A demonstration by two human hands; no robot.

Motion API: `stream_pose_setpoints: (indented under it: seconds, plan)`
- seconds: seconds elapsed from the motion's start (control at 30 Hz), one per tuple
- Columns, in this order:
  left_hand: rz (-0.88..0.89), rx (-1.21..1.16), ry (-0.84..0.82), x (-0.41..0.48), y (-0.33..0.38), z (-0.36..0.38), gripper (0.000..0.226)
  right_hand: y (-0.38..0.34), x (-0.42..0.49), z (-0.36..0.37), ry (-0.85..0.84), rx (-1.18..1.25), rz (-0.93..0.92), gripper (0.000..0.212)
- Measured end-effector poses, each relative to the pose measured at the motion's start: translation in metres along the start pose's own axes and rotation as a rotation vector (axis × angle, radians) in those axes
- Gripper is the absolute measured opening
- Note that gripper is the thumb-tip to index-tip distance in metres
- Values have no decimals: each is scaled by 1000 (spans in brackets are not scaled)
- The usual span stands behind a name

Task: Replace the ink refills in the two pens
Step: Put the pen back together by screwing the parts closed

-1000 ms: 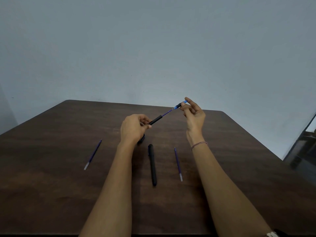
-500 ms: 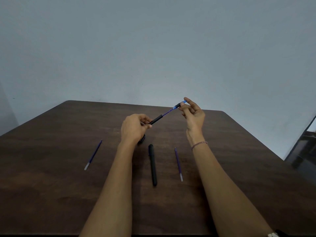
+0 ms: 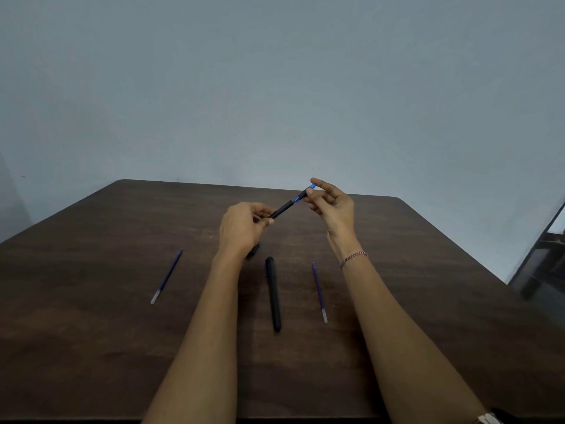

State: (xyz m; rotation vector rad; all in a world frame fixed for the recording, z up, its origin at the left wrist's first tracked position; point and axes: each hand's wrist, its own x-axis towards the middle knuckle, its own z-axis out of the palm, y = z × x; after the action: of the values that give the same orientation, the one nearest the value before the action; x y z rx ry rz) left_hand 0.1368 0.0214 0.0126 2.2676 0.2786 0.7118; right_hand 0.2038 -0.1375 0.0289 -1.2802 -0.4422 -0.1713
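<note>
Dim, even indoor light, soft faint shadows on the table [image 3: 91, 347], wide-angle bending toward 3 and 9 o'clock, slightly soft detail

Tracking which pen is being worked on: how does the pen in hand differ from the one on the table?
The held pen is in the air, slanting, gripped by the left hand and pinched by the right hand; the table pen lies flat, untouched. The held pen shows blue near one end; the table pen looks all black. Both have black barrels.

pen [image 3: 286, 206] rear inside left hand [image 3: 241, 228]
</note>
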Motion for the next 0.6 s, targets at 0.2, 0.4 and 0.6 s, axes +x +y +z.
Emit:
stream_pose_setpoints:
  seconds: [0.2,0.4,0.6]
  plan:
    - [12,2,0,0,-1,1,21,2,0,1,-29,4,16,22]
    - [39,3,-2,0,-2,1,21,3,1,1,-21,-5,7,26]
    - [43,11,-25,1,-2,2,22,4,2,0,-27,-2,5,24]
